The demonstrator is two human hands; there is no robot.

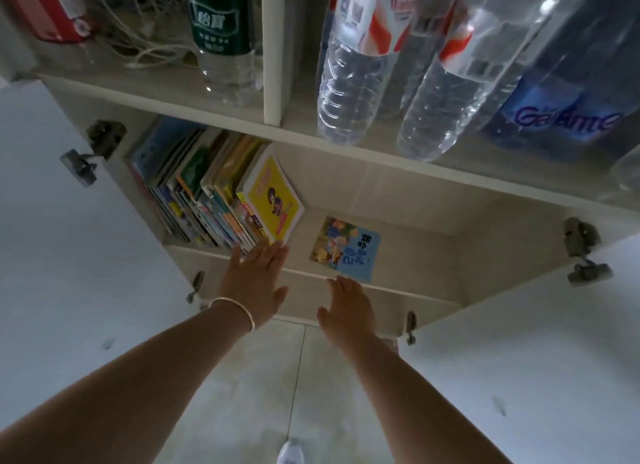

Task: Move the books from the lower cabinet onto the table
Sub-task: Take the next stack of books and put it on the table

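Left hand [254, 283], fingers spread and empty, touches the leaning yellow book [273, 195]; right hand [348, 308], likewise spread, is farther off.

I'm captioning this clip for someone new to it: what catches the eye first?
Two bare arms reach into the open lower cabinet, the left hand at a yellow book ending a leaning row, the right hand near a blue book lying flat. Above, big water bottles crowd the shelf.
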